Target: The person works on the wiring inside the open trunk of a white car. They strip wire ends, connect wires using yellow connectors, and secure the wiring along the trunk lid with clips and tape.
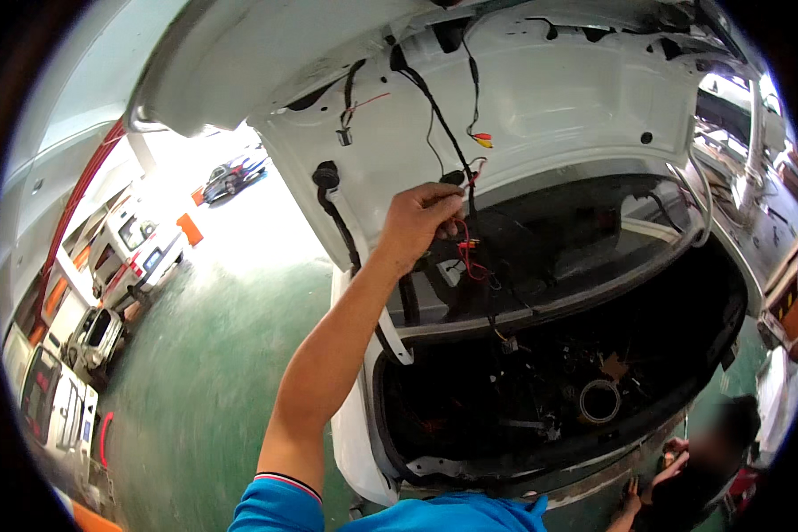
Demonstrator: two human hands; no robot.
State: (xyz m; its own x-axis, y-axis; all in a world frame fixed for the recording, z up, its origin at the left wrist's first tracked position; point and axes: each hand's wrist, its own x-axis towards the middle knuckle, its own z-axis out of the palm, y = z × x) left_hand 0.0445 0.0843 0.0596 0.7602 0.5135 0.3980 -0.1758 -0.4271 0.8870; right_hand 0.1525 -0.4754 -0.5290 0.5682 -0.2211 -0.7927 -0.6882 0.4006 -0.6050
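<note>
My left hand (424,217) is raised in front of the open trunk lid (559,97), its thumb and fingers pinched together. A thin red wire (472,263) hangs in a loose loop from the fingertips. Beside them runs a black wiring harness (436,111), which drops from the lid past the rear window into the trunk. Another cable from the lid ends in red and yellow plugs (481,140), to the upper right of the hand. My right hand is not in view.
Below lies the dark trunk (541,372), with loose bits and a round ring (599,402) on its floor. A person (705,461) crouches at the lower right, by the bumper. Left, on the green floor (213,355), stand several vehicles, among them a white van (137,253).
</note>
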